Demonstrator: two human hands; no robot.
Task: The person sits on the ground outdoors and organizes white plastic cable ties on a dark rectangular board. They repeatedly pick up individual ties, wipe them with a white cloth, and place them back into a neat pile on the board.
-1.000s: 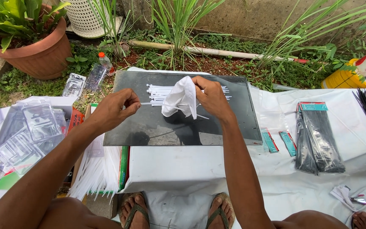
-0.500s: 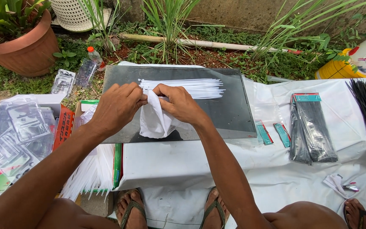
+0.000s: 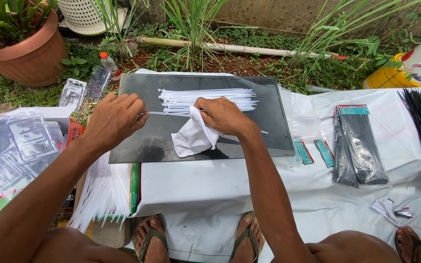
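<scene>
the person sits over a dark glossy board [image 3: 269,126] laid on a white sheet [image 3: 317,195], and both hands are on a single white cable tie [image 3: 154,114] lying crosswise near the middle of it. the left hand [image 3: 113,119] has its fingertips pinched shut on one end of that tie, down against the board, while the right hand [image 3: 222,116] is closed around a crumpled white cloth [image 3: 193,139], pressing it where the tie passes under the fingers; i cannot tell whether the cloth is wrapped right round the strip or only lies over it. just behind the hands, touching nothing but the board, lies a loose bundle of white cable ties [image 3: 210,99], all pointing the same way. to wipe the strip well, i'd judge the left pinch should stay firm and low so the tie is held taut and flat, and the cloth should run in one steady stroke away from the pinched end, with light pressure so the thin strip doesn't buckle or spring off. keeping the cloth hand clear of the bundle matters too, as a brushed knuckle could scatter it. off to the right, well apart, lie packets of black cable ties [image 3: 359,143], and a stack of clear plastic packaging [image 3: 10,151] sits at the left.
</scene>
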